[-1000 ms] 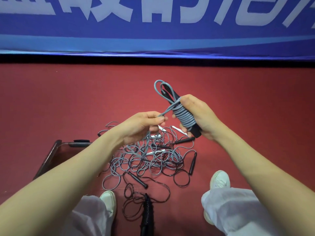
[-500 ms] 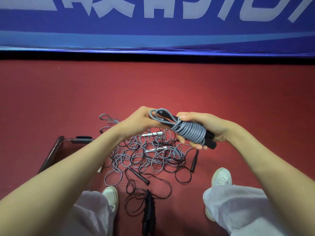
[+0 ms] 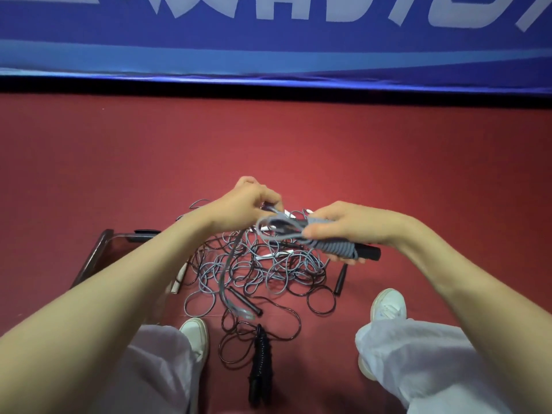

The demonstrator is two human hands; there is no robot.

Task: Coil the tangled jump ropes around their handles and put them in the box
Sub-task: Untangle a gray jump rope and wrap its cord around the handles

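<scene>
Head view: the right hand is clamped on a grey jump rope, thumb on the near side and fingers curled underneath. The rope is wound in tight turns around its black handles, which lie roughly level and stick out of the coil to the right. The bundle is held in the air above the floor, over the far right part of the tangle.

The left hand is closed, its fingers pinching the loose grey loops at the bundle's left end. A blurred grey strand hangs from it down across the pile.

Below the hands, the tangle of grey and black ropes lies on the red floor between the person's two white shoes. Nearer the person, a black rope already coiled round its handles lies on the floor. The box stands at the tangle's left side, partly hidden by the left forearm. A blue banner runs along the floor's far edge.
</scene>
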